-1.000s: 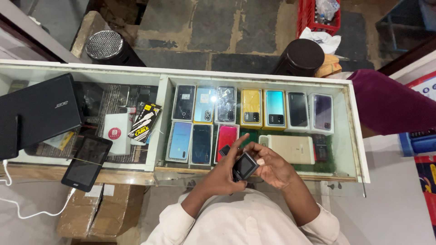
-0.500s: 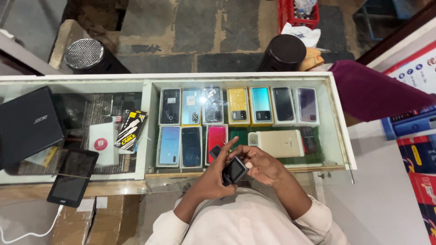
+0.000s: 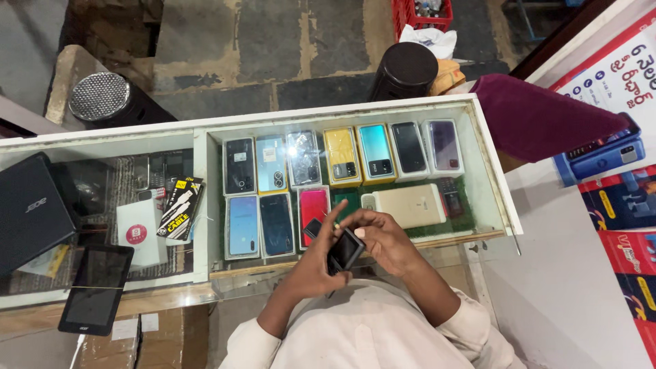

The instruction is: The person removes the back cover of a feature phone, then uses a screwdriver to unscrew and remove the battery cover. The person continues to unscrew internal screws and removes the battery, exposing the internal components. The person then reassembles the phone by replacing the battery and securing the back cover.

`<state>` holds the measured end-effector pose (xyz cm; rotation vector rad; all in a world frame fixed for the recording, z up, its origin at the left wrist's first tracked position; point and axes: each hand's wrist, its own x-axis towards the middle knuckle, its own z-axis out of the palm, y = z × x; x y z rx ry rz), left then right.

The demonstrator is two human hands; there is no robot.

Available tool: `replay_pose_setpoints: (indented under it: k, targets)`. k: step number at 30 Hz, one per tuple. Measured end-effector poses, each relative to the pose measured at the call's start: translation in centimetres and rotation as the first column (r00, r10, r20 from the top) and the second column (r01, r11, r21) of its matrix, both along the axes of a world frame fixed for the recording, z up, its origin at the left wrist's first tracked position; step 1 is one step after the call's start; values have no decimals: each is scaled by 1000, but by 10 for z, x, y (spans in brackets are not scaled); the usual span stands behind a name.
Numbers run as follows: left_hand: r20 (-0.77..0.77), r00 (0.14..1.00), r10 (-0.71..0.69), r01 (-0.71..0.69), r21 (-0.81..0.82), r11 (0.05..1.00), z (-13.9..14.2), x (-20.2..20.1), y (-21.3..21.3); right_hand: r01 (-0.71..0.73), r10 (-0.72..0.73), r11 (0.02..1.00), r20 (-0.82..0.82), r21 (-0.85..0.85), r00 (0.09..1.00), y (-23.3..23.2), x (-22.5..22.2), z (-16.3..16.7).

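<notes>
At the lower centre of the frame, above the glass top of the display counter (image 3: 171,140), both hands hold one small dark phone (image 3: 344,250). The left hand (image 3: 311,270) cups it from below, with fingers curled round its lower edge and one finger raised beside it; the right hand (image 3: 383,239) closes over its upper right side, fingertips pressed on the edge. The phone appears light, rigid and smooth-faced, so it is judged slippery and prone to damage if dropped; the secure hold is along the two long edges, not on the flat faces. The right compartment of the counter, under glass, contains two rows of phones (image 3: 342,156) lying flat on a green mat, plus a beige box (image 3: 408,205) touching the lower row's right end. The left compartment contains a cable packet (image 3: 179,208) and a white box (image 3: 139,231). A black laptop (image 3: 31,212) and a tablet (image 3: 96,288) rest on the glass at the left of the frame.
</notes>
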<state>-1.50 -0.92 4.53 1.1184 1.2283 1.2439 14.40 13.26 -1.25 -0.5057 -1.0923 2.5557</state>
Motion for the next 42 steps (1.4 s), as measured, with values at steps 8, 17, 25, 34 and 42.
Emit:
replay_pose_setpoints:
  k: [8,17,25,34,42]
  targets:
    - [81,990,114,-106,-94,990,-19,-7,-1,100,-68,953,-122,285,990,-11,-4,14]
    - [-251,840,481,-476,84,875,-26,-1,4,306,-270,922,-172,237,947,-16,-9,21]
    - [-324,816,478,-432,207,878,-21,-7,-2,256,-232,953,-153,162,961,-18,-4,10]
    - [-350,818,456,-402,220,889,-23,-11,-1,210,-195,970,-122,125,973,-18,-2,20]
    - [-378,849,370,-298,237,925,-28,-20,-9,137,-140,986,-20,-98,990,-15,11,14]
